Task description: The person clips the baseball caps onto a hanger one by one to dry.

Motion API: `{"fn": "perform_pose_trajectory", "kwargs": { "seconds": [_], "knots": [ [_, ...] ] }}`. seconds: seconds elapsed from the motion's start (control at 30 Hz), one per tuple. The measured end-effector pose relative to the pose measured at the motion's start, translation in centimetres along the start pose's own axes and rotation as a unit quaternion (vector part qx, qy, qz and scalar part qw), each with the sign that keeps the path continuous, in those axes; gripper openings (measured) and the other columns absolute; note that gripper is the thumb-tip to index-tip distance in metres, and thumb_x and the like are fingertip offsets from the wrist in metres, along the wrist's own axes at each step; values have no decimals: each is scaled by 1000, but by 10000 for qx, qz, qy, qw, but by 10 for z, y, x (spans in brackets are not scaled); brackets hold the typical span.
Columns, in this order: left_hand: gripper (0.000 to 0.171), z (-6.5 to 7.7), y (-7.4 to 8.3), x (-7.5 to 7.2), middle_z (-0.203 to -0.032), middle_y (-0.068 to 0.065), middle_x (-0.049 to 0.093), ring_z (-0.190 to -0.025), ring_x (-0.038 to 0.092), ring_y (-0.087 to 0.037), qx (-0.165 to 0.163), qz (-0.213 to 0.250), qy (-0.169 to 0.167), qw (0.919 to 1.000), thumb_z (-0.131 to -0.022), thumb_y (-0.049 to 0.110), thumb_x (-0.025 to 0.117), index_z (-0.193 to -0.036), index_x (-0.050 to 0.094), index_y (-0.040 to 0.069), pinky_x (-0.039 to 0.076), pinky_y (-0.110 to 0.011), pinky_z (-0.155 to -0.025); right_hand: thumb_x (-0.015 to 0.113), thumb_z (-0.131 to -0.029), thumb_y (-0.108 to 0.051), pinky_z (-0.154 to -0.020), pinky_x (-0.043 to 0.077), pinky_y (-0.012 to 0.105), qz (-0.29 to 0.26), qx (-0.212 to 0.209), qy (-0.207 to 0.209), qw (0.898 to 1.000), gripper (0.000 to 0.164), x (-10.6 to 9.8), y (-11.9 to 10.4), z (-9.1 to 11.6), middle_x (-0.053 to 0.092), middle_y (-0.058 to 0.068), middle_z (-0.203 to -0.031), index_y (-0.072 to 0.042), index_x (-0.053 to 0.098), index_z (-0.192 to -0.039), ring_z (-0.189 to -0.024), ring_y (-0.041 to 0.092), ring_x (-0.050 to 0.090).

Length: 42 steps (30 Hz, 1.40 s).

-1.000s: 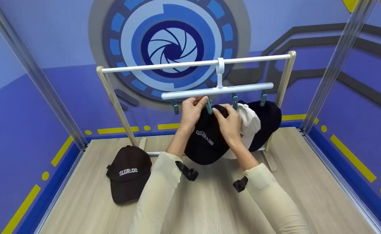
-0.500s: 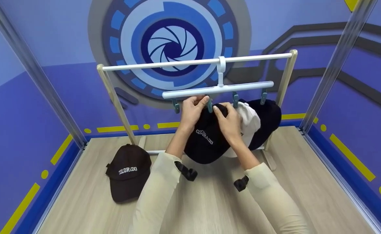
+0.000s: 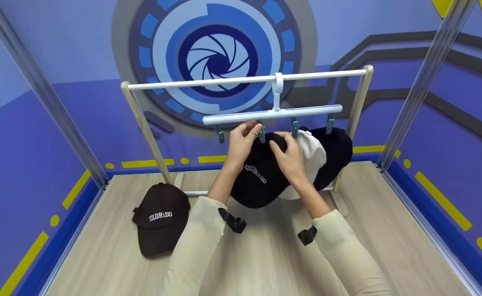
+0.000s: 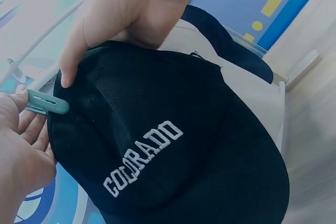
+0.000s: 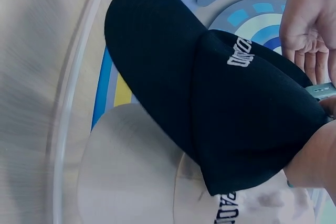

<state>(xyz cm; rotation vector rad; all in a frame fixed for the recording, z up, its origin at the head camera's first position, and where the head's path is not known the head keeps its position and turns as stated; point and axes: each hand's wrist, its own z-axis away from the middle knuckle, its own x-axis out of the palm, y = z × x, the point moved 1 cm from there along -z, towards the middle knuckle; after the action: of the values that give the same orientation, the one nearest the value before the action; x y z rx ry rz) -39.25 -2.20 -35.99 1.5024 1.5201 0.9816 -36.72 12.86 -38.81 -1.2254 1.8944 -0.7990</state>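
My left hand pinches the upper end of a teal clip between thumb and fingers. The clip's lower end lies over the crown edge of a black cap lettered COLORADO. On the crown's other side my right hand grips the cap, thumb in front and fingers behind. This clip hangs from a white hanger bar, hooked over the rack's rail. Beside the black cap, a white cap and a dark navy cap hang under the other clips to the right.
A dark brown cap lettered COLORADO lies on the wooden table at the left. One teal clip at the bar's left end holds nothing. The rack's wooden posts stand near the patterned back wall.
Both hands keep their hold on the clip and the black cap. The clip now stands a little more upright, and the hanger bar has shifted very slightly to the left.
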Motion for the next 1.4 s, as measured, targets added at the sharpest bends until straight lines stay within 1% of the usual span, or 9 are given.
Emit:
{"fn": "perform_pose_trajectory", "kwargs": {
  "seconds": [0.1,0.2,0.37,0.47,0.7,0.87,0.97,1.13,1.4],
  "knots": [
    [37,5,0,-3,-122,-16,70,-114,66,-24,206,-202,31,9996,-100,20,67,-128,65,-4,52,-32,-98,67,-96,-12,-107,41,41,19,-94,-38,9999,27,0,2,3,68,14,-123,-2,67,-122,-121,28,60],
    [35,11,1,-5,-125,-14,69,-115,66,-23,521,-606,84,9968,-100,17,66,-131,64,1,53,-34,-98,68,-96,-11,-107,42,42,70,-181,-57,9998,29,0,3,6,68,13,-123,-3,66,-123,-122,28,60],
    [37,19,4,-5,-135,-11,64,-124,60,-22,1183,-1562,154,9805,-100,4,61,-137,60,3,50,-40,-103,68,-96,-11,-108,42,43,95,-295,-77,9995,33,1,4,7,66,14,-129,-2,63,-128,-125,30,58],
    [41,26,1,-7,-138,-12,61,-130,56,-23,1427,-1861,128,9720,-98,-3,59,-138,59,2,46,-40,-108,68,-96,-11,-107,43,43,139,-259,-94,9995,35,1,5,8,66,14,-130,-3,63,-130,-124,29,59],
    [43,52,-15,-27,-142,-13,57,-137,50,-24,1462,-2051,48,9677,-95,-7,57,-137,60,3,41,-37,-113,69,-96,-11,-106,44,44,251,-299,-178,9991,38,0,7,13,66,14,-131,-4,61,-133,-123,31,60],
    [44,72,-26,-42,-141,-16,57,-137,50,-27,1532,-2000,4,9677,-92,-11,58,-135,61,0,40,-42,-114,70,-94,-9,-104,45,46,226,-438,-234,9985,45,0,11,17,63,15,-135,-3,57,-137,-121,32,59],
    [44,84,-32,-50,-141,-18,57,-136,51,-29,1595,-2107,-41,9644,-91,-13,59,-134,61,-1,41,-45,-113,70,-94,-7,-105,45,46,133,-475,-278,9984,50,0,15,21,60,17,-139,-1,53,-141,-123,33,57],
    [44,106,-42,-62,-140,-19,58,-128,55,-30,1615,-2395,-162,9572,-89,-12,60,-132,62,-2,46,-47,-104,67,-95,-3,-109,43,47,-56,-343,-486,9982,57,0,22,33,53,20,-146,-1,46,-148,-130,36,54],
    [45,140,-53,-83,-140,-13,59,-133,54,-30,1362,-2539,-289,9571,-89,-10,63,-132,62,2,45,-46,-107,66,-96,-2,-101,49,55,165,-340,-758,9964,55,4,29,60,56,20,-142,0,47,-147,-124,39,58]
  ]
}}
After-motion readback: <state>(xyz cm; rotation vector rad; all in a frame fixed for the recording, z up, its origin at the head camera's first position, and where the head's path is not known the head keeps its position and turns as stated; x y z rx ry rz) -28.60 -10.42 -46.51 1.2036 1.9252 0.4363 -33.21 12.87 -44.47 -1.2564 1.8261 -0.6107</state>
